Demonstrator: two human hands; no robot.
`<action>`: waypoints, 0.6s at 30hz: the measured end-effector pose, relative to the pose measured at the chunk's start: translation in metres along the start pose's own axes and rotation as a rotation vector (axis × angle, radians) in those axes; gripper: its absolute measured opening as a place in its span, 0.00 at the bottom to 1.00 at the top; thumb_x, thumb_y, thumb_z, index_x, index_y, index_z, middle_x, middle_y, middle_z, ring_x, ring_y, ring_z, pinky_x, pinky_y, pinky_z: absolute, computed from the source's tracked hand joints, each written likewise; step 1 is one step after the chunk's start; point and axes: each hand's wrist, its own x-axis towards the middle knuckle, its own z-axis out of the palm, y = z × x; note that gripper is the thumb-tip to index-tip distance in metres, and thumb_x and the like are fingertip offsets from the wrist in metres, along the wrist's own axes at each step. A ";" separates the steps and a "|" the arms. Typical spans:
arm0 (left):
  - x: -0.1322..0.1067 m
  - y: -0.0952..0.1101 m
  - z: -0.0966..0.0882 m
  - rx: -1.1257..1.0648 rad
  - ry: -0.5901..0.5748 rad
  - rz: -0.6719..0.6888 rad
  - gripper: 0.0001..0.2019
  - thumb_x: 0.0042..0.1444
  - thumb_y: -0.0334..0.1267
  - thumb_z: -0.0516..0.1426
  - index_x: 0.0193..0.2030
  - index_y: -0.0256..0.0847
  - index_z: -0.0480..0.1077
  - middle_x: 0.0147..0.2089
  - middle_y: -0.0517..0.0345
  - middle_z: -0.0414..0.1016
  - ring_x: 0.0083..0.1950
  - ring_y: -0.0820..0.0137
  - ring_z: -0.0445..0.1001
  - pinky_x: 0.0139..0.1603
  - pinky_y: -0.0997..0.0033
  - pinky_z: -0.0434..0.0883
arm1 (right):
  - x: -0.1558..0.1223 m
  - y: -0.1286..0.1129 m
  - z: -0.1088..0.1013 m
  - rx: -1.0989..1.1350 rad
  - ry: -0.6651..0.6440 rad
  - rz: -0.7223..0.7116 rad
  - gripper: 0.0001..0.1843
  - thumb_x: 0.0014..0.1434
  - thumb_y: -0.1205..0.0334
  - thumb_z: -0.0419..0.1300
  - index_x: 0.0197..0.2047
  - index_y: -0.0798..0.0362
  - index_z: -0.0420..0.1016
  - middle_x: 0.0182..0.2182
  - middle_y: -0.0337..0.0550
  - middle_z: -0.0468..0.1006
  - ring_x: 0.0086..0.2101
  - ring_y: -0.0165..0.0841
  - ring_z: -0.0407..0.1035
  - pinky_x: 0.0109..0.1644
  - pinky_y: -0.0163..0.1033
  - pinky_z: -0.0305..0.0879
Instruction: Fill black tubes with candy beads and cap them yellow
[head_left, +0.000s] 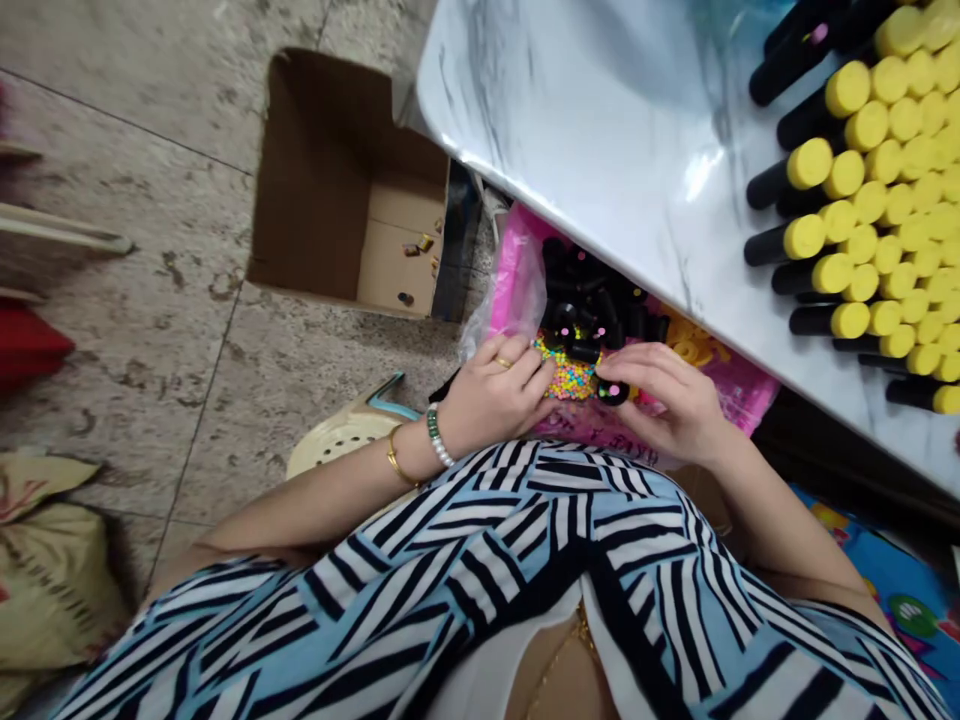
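Working inside the pink tray point(513, 250), the right hand point(679, 400) has its fingertips and thumb closed about a black tube point(613, 391) at the tray's near side, its pink-dotted end facing the camera. The left hand point(499, 390) lies at the left part of the tray, fingers curled against the colored beads point(570, 378); whether they grip anything cannot be told (their undersides are hidden). Judged by appearance, the tube should be light, stiff and somewhat slippery; hold it around the barrel, clear of the dotted end. The beads look light and liable to roll if knocked. Observe the edges: the marbled table point(600, 130) overhangs the tray's far right side, restricting upward movement there, and the striped garment point(450, 560) bounds the near side. More room for moving lies left of the tray, over the floor point(300, 345), short of the cardboard box point(315, 180).
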 end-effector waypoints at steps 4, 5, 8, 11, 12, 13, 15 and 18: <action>0.013 0.007 -0.006 0.065 -0.198 -0.021 0.22 0.65 0.48 0.60 0.56 0.31 0.75 0.44 0.42 0.78 0.51 0.52 0.72 0.53 0.53 0.68 | 0.028 -0.022 -0.025 -0.330 0.202 -0.098 0.27 0.61 0.68 0.65 0.63 0.47 0.72 0.53 0.51 0.78 0.51 0.44 0.75 0.55 0.52 0.77; 0.016 0.007 -0.006 0.056 -0.217 -0.014 0.21 0.65 0.48 0.60 0.54 0.31 0.75 0.42 0.43 0.78 0.50 0.52 0.72 0.53 0.53 0.67 | 0.037 -0.025 -0.029 -0.392 0.285 -0.066 0.25 0.62 0.66 0.65 0.62 0.47 0.72 0.51 0.51 0.77 0.49 0.43 0.76 0.53 0.51 0.78; 0.021 0.006 -0.004 0.022 -0.256 0.004 0.15 0.65 0.46 0.60 0.46 0.34 0.76 0.37 0.44 0.77 0.48 0.52 0.72 0.53 0.52 0.67 | 0.072 -0.016 -0.035 -0.513 0.455 0.088 0.19 0.65 0.61 0.62 0.59 0.47 0.72 0.44 0.48 0.76 0.43 0.41 0.75 0.49 0.50 0.79; 0.022 0.002 -0.001 -0.008 -0.233 0.033 0.11 0.68 0.42 0.57 0.47 0.36 0.76 0.37 0.45 0.77 0.46 0.53 0.72 0.50 0.52 0.68 | 0.110 0.015 -0.038 -0.559 0.508 0.184 0.17 0.67 0.62 0.57 0.59 0.50 0.69 0.45 0.49 0.74 0.44 0.43 0.75 0.52 0.54 0.78; 0.021 0.001 0.000 -0.025 -0.206 0.043 0.11 0.68 0.39 0.56 0.50 0.37 0.75 0.39 0.46 0.77 0.46 0.54 0.72 0.49 0.52 0.69 | 0.120 0.025 -0.040 -0.556 0.521 0.196 0.19 0.68 0.62 0.57 0.60 0.51 0.68 0.46 0.51 0.73 0.46 0.44 0.75 0.53 0.56 0.77; 0.019 -0.001 0.001 -0.052 -0.169 0.048 0.11 0.69 0.37 0.56 0.53 0.38 0.74 0.41 0.46 0.78 0.46 0.55 0.73 0.49 0.53 0.70 | 0.127 0.033 -0.041 -0.547 0.530 0.200 0.20 0.68 0.62 0.56 0.62 0.52 0.66 0.48 0.53 0.73 0.49 0.46 0.74 0.55 0.58 0.76; 0.015 -0.004 0.002 -0.151 -0.066 0.031 0.15 0.69 0.34 0.55 0.61 0.38 0.71 0.48 0.44 0.78 0.49 0.57 0.74 0.50 0.54 0.72 | 0.130 0.037 -0.041 -0.514 0.546 0.202 0.25 0.69 0.60 0.56 0.66 0.53 0.61 0.52 0.56 0.72 0.53 0.50 0.73 0.56 0.60 0.76; 0.011 -0.008 -0.001 -0.384 0.113 -0.039 0.25 0.69 0.34 0.55 0.72 0.36 0.59 0.59 0.41 0.76 0.58 0.59 0.76 0.58 0.57 0.75 | 0.107 0.012 -0.034 -0.436 0.530 0.213 0.28 0.70 0.55 0.57 0.70 0.49 0.59 0.55 0.54 0.72 0.53 0.48 0.74 0.52 0.55 0.79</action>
